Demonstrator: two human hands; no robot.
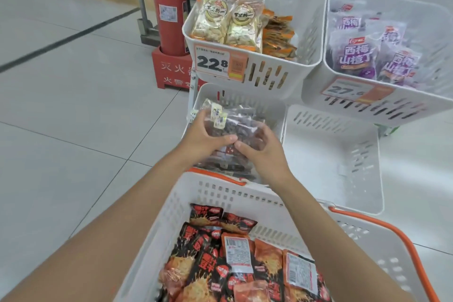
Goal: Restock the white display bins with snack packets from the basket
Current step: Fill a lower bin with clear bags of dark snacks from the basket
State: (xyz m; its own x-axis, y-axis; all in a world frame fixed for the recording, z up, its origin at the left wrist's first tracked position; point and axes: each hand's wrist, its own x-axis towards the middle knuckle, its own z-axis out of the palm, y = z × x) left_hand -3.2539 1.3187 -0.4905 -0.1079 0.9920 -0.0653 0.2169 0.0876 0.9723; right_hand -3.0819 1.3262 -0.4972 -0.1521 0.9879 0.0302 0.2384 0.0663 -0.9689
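Observation:
Both hands hold one clear packet of dark snacks (235, 125) over the lower left white bin (264, 103). My left hand (206, 140) grips its left side and my right hand (262, 149) grips its right side. More clear packets lie in that bin under the hands. Below, the white basket (220, 193) with orange handles holds several red-and-black snack packets (210, 262). The lower right white bin (331, 154) has nothing in it.
The upper left bin (274, 68), price tag 22.8, holds orange-topped packets (228, 19). The upper right bin (392, 105) holds purple packets (355, 54). A red fire extinguisher (169, 12) stands on its red base left of the rack. Grey tiled floor lies to the left.

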